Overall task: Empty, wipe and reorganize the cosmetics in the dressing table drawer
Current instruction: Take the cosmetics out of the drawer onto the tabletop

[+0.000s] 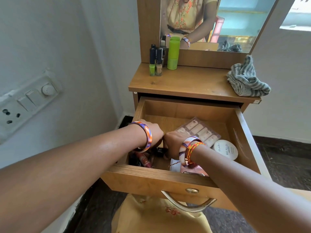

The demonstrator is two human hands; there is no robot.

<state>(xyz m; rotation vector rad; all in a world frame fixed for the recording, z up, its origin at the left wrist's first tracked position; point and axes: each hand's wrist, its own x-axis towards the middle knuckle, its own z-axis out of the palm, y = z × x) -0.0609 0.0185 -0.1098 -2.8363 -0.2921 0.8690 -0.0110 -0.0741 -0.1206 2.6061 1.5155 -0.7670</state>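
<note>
The wooden drawer [242,135] of the dressing table is pulled open. Both my hands reach down into its left part. My left hand [155,132] and my right hand [173,143] are curled close together over small dark cosmetics [159,150]; their fingers are hidden, so what each grips is unclear. Reddish tubes [144,159] lie in the drawer's front left corner. A clear pack of beige sticks [200,130] and a round white nail polish remover tub [226,149] lie to the right. A pale flat box [175,165] sits under my right wrist.
On the tabletop [185,83] stand a green nail polish bottle [152,63], a beige one [159,63] and a tall green container [173,53]. A grey striped cloth [245,79] lies at its right end. The mirror [235,22] rises behind. A switchboard [27,103] is on the left wall.
</note>
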